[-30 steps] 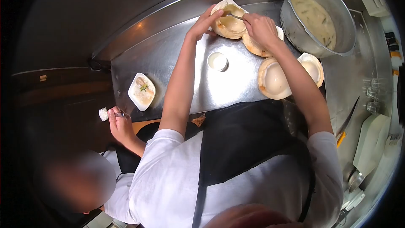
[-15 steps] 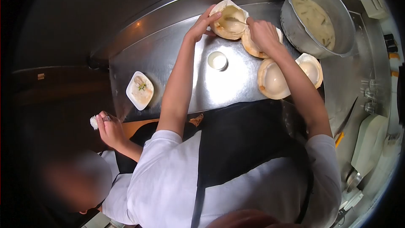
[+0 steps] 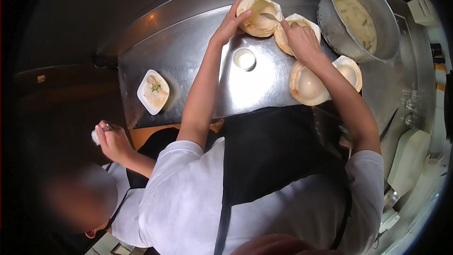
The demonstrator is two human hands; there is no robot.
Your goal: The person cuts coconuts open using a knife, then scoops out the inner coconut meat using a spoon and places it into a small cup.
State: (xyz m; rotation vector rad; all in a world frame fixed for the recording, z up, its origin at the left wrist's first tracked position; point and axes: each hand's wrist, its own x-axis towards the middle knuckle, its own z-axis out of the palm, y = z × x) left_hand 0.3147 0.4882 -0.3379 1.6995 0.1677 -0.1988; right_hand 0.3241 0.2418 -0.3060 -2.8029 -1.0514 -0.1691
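Note:
At the far edge of the counter, my left hand (image 3: 231,24) is wrapped around the side of a coconut (image 3: 258,29) with a wide opening cut in its top. My right hand (image 3: 303,41) grips a spoon (image 3: 270,16), whose bowl is over the coconut's opening. Pale liquid shows inside the shell. Below my right hand sits another opened coconut (image 3: 284,42), partly covered by the hand. Two more opened coconuts, one (image 3: 302,86) left of the other (image 3: 351,72), stand nearer me, beside my right forearm. Between my arms is a small white cup (image 3: 244,59) with white contents.
A large metal pot (image 3: 347,47) of pale soup with greenish pieces stands at the back right. On the left of the steel counter (image 3: 188,47) is a white dish (image 3: 153,92) of garnished food. A co-worker's hand (image 3: 115,144) holds something white at lower left. Small glasses stand far right.
The spoon's bowl has risen and shows more clearly over the coconut's opening. My left hand keeps its hold on the shell. The whole view has shifted slightly.

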